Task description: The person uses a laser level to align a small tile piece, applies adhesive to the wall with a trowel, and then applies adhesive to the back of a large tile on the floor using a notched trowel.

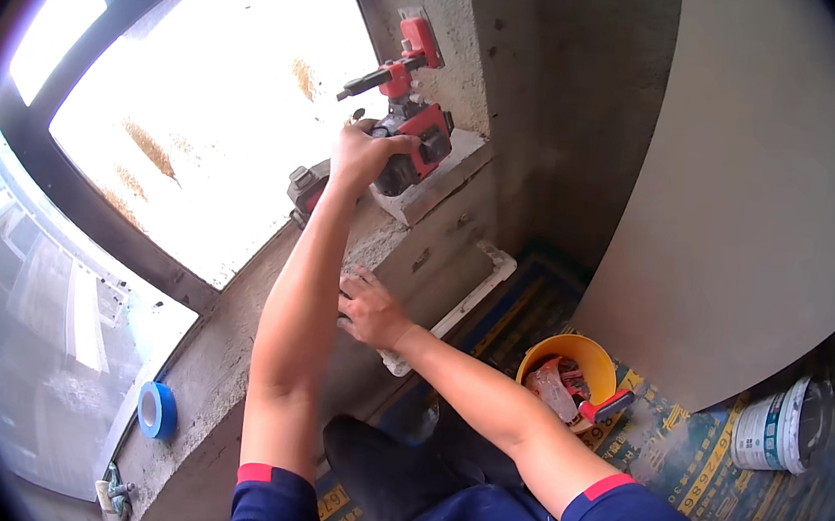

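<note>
A red and black device that looks like a laser level (416,150), with a bracket and arm rising above it, stands on a pale block (440,187) at the end of the window sill. My left hand (365,155) is closed round its left side, thumb in front; the other fingers are partly hidden behind. Lower down, my right hand (371,308) rests against the edge of the rough sill (226,368), fingers apart and holding nothing. Just left of my left forearm, a smaller dark and red piece (305,192) sits on the sill, partly covered by the arm.
A roll of blue tape (157,410) lies on the sill beside the window frame (101,210). On the right are a yellow bucket (597,363) with a red-handled tool (607,407), a white bucket (771,427) and a large grey panel (747,182). A white bar (458,310) runs below the sill.
</note>
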`<state>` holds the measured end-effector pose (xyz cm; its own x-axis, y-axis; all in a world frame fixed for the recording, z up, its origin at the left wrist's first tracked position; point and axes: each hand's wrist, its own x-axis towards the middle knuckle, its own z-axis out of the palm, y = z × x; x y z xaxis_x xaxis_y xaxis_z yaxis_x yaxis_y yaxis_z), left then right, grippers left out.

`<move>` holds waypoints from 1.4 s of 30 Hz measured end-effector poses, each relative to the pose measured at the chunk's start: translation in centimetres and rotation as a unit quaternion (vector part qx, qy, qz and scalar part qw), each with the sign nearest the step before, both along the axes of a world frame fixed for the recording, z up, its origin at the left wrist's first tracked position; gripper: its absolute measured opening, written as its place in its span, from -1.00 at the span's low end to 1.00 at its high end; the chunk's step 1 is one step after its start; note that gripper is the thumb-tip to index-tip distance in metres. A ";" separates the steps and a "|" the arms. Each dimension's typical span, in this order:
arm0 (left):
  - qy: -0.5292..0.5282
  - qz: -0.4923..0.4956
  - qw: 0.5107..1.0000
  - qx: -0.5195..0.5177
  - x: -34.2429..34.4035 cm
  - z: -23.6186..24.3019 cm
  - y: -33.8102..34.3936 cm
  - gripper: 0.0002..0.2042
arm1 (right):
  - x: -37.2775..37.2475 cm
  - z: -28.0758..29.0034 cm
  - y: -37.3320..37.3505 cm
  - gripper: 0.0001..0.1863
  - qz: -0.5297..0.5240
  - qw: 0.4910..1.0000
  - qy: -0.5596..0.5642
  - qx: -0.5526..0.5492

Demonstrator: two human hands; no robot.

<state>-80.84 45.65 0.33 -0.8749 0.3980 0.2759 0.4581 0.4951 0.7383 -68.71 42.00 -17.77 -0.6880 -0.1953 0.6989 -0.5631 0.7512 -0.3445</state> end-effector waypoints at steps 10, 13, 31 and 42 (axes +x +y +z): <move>-0.031 -0.063 0.997 -0.031 -2.0 -0.7 0.8 -0.27 | -0.8 -0.5 -0.1 -0.42 0.016 0.999 0.005 -0.035; -0.018 -0.078 0.997 -0.014 -2.2 -1.4 0.5 -0.21 | -0.6 -0.2 -0.2 -0.57 0.023 0.998 0.017 -0.050; 0.077 -0.069 0.987 -0.126 -0.3 0.6 0.0 -0.13 | -0.7 -0.4 0.4 -0.43 0.040 0.999 -0.002 -0.018; 0.056 -0.059 0.977 -0.199 -1.3 0.5 0.2 -0.02 | -0.9 -0.2 0.9 -0.43 0.064 0.998 0.005 -0.012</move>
<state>-82.11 45.90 0.86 -0.7896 0.5894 0.1707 0.5961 0.6711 0.4408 -69.57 42.90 -17.98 -0.6516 -0.2650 0.7107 -0.6574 0.6647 -0.3549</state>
